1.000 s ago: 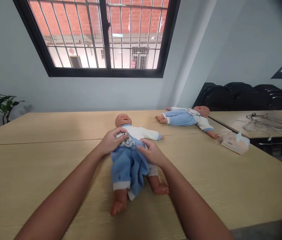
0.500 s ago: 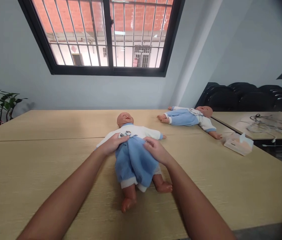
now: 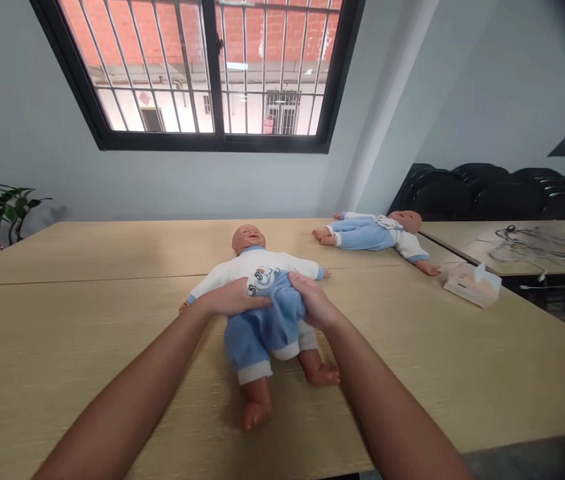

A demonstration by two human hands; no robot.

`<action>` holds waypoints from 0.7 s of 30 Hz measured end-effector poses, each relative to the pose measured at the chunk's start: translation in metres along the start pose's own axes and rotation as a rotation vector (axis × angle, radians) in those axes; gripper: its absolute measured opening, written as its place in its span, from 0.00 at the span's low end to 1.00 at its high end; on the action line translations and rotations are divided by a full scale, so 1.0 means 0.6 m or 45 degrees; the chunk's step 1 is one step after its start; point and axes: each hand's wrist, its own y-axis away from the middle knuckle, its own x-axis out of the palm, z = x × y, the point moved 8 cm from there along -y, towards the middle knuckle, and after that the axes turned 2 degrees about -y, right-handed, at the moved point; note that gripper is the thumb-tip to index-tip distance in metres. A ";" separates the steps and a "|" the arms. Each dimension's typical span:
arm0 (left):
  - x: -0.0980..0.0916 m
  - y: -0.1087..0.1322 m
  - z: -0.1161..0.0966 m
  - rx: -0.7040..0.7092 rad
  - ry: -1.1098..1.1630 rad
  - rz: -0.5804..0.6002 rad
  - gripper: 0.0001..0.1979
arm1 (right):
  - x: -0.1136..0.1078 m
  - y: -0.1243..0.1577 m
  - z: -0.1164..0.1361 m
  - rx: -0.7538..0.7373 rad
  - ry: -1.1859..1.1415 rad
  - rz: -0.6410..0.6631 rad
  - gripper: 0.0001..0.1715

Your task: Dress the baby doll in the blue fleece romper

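Observation:
A baby doll [image 3: 249,240] lies on its back, head away from me, in a white top [image 3: 227,268] with blue collar and cuffs. Blue trousers [image 3: 249,343] with white hems cover its left-side leg in the picture. The other leg shows white cloth at the thigh, and the blue fabric bunches up beside it. My left hand [image 3: 232,298] is closed on the fabric at the waist, its thumb over the blue cloth. On the opposite side, my right hand [image 3: 311,300] pinches the trousers near the waist. Both hands' fingertips are partly hidden.
A second doll [image 3: 369,233] in similar clothes lies at the back right of the wooden table [image 3: 87,347]. Near it stands a tissue box [image 3: 472,285]. Cables [image 3: 545,243] lie on another table, with black chairs [image 3: 462,193] behind. A plant [image 3: 5,210] is at far left.
The blue fabric has been drawn upward and bunched, so its loose white hem sits higher. My left hand has shifted slightly down and right, and more of the printed design shows.

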 end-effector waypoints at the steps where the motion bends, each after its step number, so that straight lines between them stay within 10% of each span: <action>1: -0.006 0.000 0.009 -0.021 0.088 -0.047 0.31 | 0.004 0.003 -0.002 0.030 -0.015 0.033 0.21; 7: -0.046 0.007 0.057 -0.045 0.592 -0.439 0.32 | 0.037 0.028 -0.011 0.267 0.146 0.399 0.32; 12: -0.039 0.006 0.058 -0.020 0.835 -0.428 0.29 | 0.001 0.014 0.007 0.181 0.534 0.274 0.12; 17: -0.037 0.011 0.046 -0.103 0.333 -0.337 0.29 | -0.032 -0.002 0.037 -0.147 0.274 -0.017 0.15; 21: -0.037 0.012 0.043 -0.154 0.141 -0.335 0.28 | -0.011 0.005 0.018 -0.048 -0.050 0.053 0.23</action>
